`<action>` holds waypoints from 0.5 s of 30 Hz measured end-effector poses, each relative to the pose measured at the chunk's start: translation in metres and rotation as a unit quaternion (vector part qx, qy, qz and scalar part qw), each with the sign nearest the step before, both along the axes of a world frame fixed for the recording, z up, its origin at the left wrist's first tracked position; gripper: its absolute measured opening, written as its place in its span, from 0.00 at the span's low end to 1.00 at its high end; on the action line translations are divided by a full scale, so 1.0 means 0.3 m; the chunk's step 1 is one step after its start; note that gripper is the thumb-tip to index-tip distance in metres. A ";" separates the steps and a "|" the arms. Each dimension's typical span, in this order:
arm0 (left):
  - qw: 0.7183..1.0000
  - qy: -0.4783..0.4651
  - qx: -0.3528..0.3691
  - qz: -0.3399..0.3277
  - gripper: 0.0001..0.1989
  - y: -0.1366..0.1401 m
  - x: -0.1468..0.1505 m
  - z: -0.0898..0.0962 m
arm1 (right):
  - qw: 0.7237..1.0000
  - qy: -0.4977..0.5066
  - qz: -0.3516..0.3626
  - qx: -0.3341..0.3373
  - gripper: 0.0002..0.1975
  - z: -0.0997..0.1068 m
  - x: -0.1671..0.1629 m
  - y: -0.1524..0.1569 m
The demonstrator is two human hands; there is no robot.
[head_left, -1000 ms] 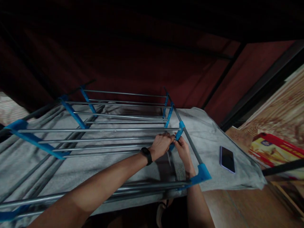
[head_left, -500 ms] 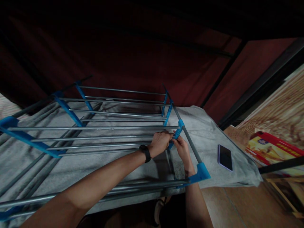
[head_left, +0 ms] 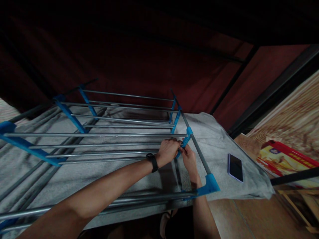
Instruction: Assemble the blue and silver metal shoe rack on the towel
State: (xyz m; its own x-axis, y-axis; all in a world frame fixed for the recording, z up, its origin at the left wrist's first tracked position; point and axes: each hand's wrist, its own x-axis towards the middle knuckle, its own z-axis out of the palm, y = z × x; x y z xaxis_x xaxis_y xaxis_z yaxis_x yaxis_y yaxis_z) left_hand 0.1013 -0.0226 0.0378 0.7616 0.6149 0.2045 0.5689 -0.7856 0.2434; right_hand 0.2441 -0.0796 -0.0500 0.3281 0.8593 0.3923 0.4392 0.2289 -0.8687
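A rack of grey metal tubes (head_left: 112,134) and blue plastic brackets lies on its side in front of me. My left hand (head_left: 168,152), a dark watch on its wrist, curls around the right end of a tube where it meets a blue bracket (head_left: 186,139). On the bracket's other side, my right hand (head_left: 189,160) pinches its lower part; the fingertips of both hands nearly meet there. The exact joint is hidden behind my fingers. A blue corner piece (head_left: 210,184) of the rack sits just beyond my right forearm.
Grey cloth (head_left: 211,142) covers the surface beneath the rack. To the right lies a phone (head_left: 235,167) with a purple edge. A red and yellow box (head_left: 284,157) stands further right, beside a wooden frame (head_left: 296,207). Dark red fabric (head_left: 139,73) hangs behind.
The view has shifted slightly. My right hand has lowered a little along the bracket; my left hand stays at the tube's end.
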 end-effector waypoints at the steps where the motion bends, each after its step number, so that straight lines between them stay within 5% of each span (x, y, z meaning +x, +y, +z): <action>1: 1.000 -0.002 0.000 0.000 0.14 0.001 0.000 -0.002 | 1.000 -0.003 -0.006 -0.005 0.19 0.007 -0.006 -0.004; 8: 0.999 -0.027 -0.004 -0.017 0.14 0.004 0.001 -0.022 | 0.999 -0.013 -0.015 -0.035 0.18 0.036 -0.017 -0.009; 15: 0.996 -0.028 0.049 -0.064 0.20 -0.003 -0.020 -0.011 | 0.997 0.059 0.035 -0.028 0.15 -0.007 0.024 -0.007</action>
